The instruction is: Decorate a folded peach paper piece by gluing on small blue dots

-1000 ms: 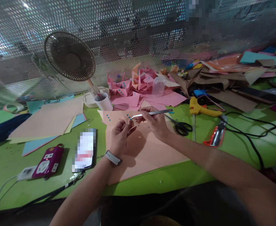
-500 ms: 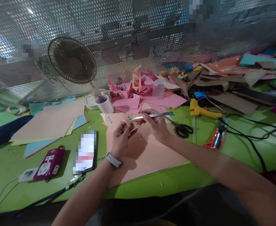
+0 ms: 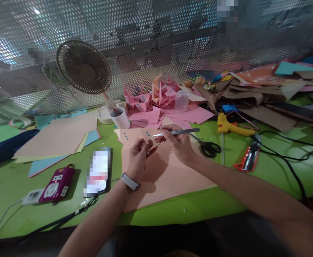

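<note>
My right hand (image 3: pixel 180 144) grips silver tweezers (image 3: pixel 180 131), whose tip points left and reaches the fingers of my left hand (image 3: pixel 139 155). The fingers of my left hand are pinched together; what they hold is too small to make out. Both hands are over a large peach paper sheet (image 3: pixel 169 178). Small blue dots (image 3: pixel 126 136) mark the paper near its top left edge. A grey band (image 3: pixel 130 181) circles my left wrist.
Left are a phone (image 3: pixel 97 171), a purple power strip (image 3: pixel 57 184) and stacked paper (image 3: pixel 57 135). Behind stand a fan (image 3: pixel 84 67), a white cup (image 3: pixel 120 118) and folded pink paper (image 3: pixel 162 94). Right lie scissors (image 3: pixel 210 149), a yellow glue gun (image 3: pixel 232 127) and a cutter (image 3: pixel 249 157).
The view has shifted slightly, moving most things a little to the right. Both hands keep nearly the same pose, with the tweezers still at my left fingertips.
</note>
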{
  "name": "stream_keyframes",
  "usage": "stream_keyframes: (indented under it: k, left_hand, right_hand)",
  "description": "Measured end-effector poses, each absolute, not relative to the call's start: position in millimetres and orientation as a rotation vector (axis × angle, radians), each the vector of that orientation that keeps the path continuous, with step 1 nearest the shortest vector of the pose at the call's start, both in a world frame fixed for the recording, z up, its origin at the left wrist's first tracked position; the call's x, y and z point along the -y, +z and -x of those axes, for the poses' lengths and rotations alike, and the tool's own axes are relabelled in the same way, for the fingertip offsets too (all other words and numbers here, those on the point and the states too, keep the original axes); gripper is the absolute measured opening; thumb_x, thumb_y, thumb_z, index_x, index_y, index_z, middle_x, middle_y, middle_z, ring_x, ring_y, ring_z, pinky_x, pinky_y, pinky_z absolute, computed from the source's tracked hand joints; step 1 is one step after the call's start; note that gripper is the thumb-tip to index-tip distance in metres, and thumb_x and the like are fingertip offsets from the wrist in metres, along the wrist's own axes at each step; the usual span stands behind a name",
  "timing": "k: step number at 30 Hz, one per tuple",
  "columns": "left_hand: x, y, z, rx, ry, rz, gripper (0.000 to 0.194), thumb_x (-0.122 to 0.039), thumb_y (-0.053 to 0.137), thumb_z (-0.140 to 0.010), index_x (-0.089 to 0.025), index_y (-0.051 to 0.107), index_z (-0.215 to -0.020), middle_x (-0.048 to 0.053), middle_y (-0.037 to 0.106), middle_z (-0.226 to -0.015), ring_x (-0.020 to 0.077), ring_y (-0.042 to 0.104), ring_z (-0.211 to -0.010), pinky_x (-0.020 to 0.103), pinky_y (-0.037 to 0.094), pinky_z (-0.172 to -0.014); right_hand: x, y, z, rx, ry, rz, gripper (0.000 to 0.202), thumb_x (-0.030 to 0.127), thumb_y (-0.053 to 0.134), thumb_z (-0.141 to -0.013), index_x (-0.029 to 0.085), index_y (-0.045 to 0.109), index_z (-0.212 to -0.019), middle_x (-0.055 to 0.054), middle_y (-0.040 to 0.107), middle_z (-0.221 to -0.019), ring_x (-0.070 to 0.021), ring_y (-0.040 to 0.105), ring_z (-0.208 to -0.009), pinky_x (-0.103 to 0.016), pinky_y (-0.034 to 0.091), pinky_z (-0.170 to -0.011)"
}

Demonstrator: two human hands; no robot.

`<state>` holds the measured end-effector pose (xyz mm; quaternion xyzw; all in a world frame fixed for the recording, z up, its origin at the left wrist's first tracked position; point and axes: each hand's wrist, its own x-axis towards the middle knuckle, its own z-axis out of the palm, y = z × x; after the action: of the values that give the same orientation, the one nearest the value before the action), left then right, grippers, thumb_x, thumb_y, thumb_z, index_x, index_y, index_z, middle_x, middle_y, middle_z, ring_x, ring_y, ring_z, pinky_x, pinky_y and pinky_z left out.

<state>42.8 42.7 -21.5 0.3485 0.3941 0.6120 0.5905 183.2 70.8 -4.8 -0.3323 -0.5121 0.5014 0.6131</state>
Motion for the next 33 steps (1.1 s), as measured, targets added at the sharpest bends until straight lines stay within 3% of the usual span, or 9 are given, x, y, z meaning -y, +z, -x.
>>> stream_keyframes:
  k: [18,26,33]
  left_hand:
    - [-41,-21,-45,-0.885,1.425,-0.786,0.029,-0.032,0.081,-0.069,-0.02,0.066,-0.091,-0.002,0.068,-0.085,0.0096,0.064,-0.079,0.027,0.054,-0.084]
    - [-41,-20,-45,-0.894,1.44,-0.764,0.024,-0.029,0.081,-0.069,-0.018,0.064,-0.083,0.001,0.072,-0.094,0.0128,0.068,-0.087,0.03,0.054,-0.087]
    - [-43,-22,-43,-0.934,1.457,-0.778,0.027,-0.03,0.081,-0.069,-0.017,0.066,-0.087,0.003,0.072,-0.095,0.0143,0.069,-0.09,0.027,0.054,-0.084]
  right_hand:
    - [-79,-14,-178,1.016,1.201,0.845,0.03,0.046,0.068,-0.078,0.019,0.061,-0.091,0.0,0.07,-0.069,-0.0142,0.067,-0.063,-0.031,0.055,-0.067]
    - [-76,-17,-176,1.043,1.18,0.775,0.027,0.042,0.066,-0.081,0.02,0.062,-0.096,0.001,0.07,-0.068,-0.0138,0.068,-0.064,-0.03,0.055,-0.07]
    - [-73,-18,-174,1.104,1.15,0.771,0.034,0.047,0.066,-0.08,0.02,0.063,-0.101,0.0,0.07,-0.071,-0.0148,0.069,-0.067,-0.034,0.056,-0.075]
